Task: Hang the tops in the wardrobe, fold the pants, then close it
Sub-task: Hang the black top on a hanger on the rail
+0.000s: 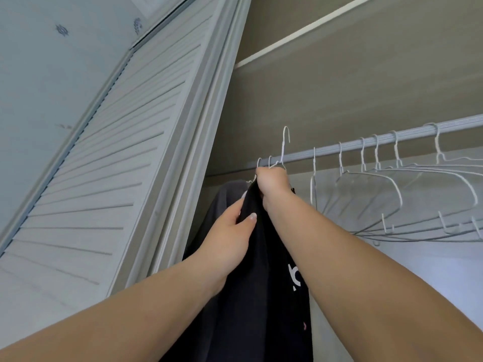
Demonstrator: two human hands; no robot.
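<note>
A black top with white print hangs from a white wire hanger. The hanger's hook stands just above the grey wardrobe rail, at the rail's left end. My right hand grips the hanger's neck together with the collar of the top. My left hand pinches the black cloth a little lower, thumb on the front. Behind them a dark grey garment hangs at the far left of the rail, partly hidden.
Several bare white wire hangers hang along the rail to the right. A louvred wardrobe door stands open on the left beside its frame. A shelf edge runs above the rail. The wardrobe's back wall is beige.
</note>
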